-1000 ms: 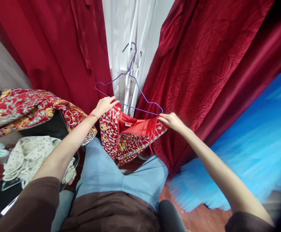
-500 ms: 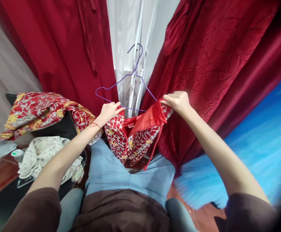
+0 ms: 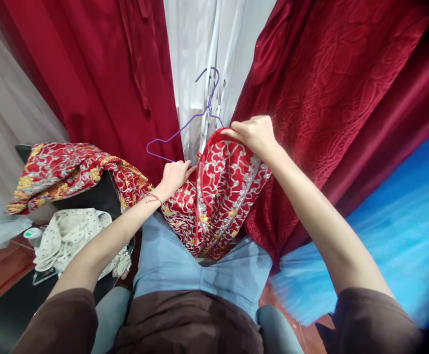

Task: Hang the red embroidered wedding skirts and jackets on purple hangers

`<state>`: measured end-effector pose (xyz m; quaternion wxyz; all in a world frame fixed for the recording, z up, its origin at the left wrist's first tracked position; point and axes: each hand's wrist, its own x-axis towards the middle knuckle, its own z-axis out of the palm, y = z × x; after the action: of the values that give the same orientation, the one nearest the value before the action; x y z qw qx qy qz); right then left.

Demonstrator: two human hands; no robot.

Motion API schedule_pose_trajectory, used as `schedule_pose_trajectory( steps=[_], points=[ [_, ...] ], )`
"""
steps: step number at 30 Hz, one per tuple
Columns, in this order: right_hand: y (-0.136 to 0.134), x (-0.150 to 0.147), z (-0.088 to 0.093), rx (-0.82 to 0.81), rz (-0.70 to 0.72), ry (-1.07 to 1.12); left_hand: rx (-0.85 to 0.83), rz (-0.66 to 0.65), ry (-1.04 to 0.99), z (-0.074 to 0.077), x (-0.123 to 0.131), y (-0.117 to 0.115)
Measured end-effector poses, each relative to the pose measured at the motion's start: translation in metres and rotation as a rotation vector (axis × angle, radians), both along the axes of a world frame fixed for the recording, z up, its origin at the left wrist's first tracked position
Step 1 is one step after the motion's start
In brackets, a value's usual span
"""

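Note:
A red garment (image 3: pixel 224 191) with silver and gold embroidery hangs bunched over my thighs; its exact kind I cannot tell. My right hand (image 3: pixel 253 135) pinches its top edge, held high at the right end of a purple clothes hanger (image 3: pixel 185 124). My left hand (image 3: pixel 177 174) is closed at the garment's left side, near the hanger's lower bar, with thumb and fingers together. The hanger's hook points up, and the cloth covers its right arm and most of its bar. Whether my left fingers also grip the hanger is hidden.
Another piece of red embroidered cloth (image 3: pixel 74 169) lies over a black chair (image 3: pixel 113 194) at left. Below it are a white dotted cloth (image 3: pixel 70 231) and a white-lidded container (image 3: pixel 33 234). Dark red gowns (image 3: pixel 332 98) hang ahead, with blue tulle (image 3: pixel 384 221) at right.
My right hand has moved left and up with the garment's edge, over the hanger's right arm. The plain red lining is out of sight; the embroidered side faces me. My left hand has shifted slightly right.

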<state>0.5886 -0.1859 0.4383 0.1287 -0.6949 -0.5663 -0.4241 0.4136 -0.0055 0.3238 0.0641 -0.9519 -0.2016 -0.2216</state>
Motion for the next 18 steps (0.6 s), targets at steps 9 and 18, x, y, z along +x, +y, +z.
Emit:
schedule_pose_trajectory(
  steps=[9, 18],
  points=[
    [-0.051, 0.026, 0.041, -0.094, -0.372, -0.023, 0.061, 0.012, 0.040, 0.010, 0.013, 0.004],
    [0.006, -0.002, 0.038, 0.012, -0.198, 0.102, -0.067, 0.051, 0.127, 0.005, 0.021, -0.014]
  ],
)
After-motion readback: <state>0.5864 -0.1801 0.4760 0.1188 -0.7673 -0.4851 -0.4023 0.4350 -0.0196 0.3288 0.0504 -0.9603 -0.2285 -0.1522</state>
